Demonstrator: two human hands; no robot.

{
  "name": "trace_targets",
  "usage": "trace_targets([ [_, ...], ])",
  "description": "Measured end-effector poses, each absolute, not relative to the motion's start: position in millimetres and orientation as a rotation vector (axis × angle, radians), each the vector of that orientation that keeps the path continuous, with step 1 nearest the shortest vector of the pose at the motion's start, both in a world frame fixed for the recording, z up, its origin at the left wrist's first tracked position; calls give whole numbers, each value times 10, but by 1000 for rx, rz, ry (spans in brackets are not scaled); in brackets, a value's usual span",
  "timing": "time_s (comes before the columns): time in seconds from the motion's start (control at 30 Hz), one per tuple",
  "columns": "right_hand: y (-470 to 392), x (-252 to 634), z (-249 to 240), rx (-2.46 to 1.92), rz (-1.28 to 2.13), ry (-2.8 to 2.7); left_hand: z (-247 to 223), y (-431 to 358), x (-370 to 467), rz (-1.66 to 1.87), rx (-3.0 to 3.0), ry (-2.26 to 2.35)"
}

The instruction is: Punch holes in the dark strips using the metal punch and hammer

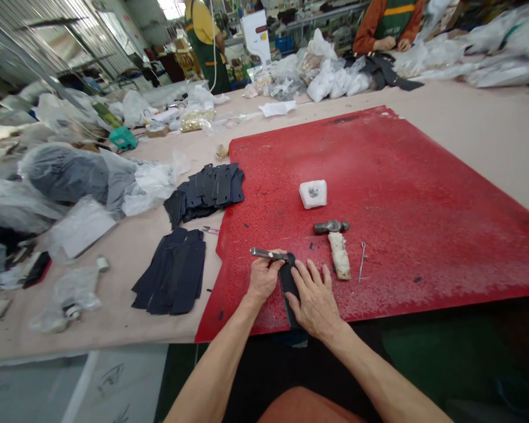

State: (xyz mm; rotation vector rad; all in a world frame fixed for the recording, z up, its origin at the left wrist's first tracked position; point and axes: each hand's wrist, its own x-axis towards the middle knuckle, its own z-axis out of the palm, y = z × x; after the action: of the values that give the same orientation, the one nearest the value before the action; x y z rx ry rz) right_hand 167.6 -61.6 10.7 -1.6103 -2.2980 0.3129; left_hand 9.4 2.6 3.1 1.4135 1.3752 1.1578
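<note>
My left hand [262,281] is closed around a slim metal punch [261,253], which lies nearly level with its right end over the top of a dark strip [287,285]. My right hand [317,298] rests flat on that strip with its fingers spread, pressing it against the red mat [401,194]. Part of the strip is covered by the hand. Right of my hands lies a ball-peen hammer [338,247] with a white-wrapped handle. Beside it is a thin metal pin [362,261] with a looped end.
A white wrapped block [312,194] sits beyond the hammer. Dark cut pieces lie in a fanned stack [171,273] and a farther pile [211,188] on the left. Plastic bags [70,170] crowd the table's left side. Two people stand across the table.
</note>
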Motion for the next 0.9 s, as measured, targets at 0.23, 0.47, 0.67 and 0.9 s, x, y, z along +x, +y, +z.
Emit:
trace_targets([
  [0.23, -630, 1740, 121, -1525, 385, -2328, 5, 30, 64, 1130, 1431, 1366],
  [0.47, -683, 1556, 69, -1623, 314, -2267, -3, 43, 91, 1137, 1449, 1328],
  [0.67, -669, 1579, 72, -1617, 349, -2260, 22, 63, 73, 1103, 1497, 1348],
  [0.9, -668, 1594, 101, -1618, 357, -2265, 34, 54, 87, 1102, 1522, 1362],
])
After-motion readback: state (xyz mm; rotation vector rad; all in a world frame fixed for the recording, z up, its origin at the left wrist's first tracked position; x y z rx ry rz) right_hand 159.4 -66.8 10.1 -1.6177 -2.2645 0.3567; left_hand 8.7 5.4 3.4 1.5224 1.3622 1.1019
